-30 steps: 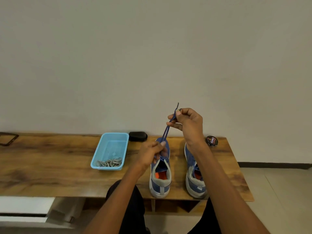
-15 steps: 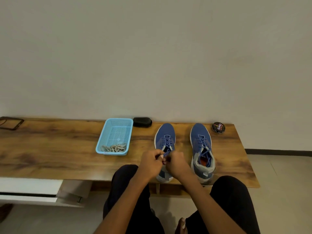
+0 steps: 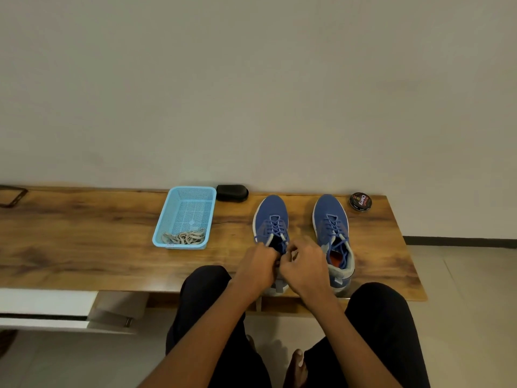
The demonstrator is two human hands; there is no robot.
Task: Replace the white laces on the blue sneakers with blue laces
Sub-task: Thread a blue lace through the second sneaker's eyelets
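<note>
Both forearms reach forward from the lap, and the left hand (image 3: 258,268) and right hand (image 3: 303,266) meet knuckle to knuckle over the tongue of the left sneaker (image 3: 270,219) on the desk (image 3: 84,247). Their fingers curl inward, seemingly pinching the blue lace (image 3: 275,229), though the grip itself is hidden. A second ago the right hand held the lace high above this sneaker; now it is down. Right of it stands the right sneaker (image 3: 331,219); left of it, the blue basket (image 3: 193,191) holds the white laces (image 3: 186,238).
</note>
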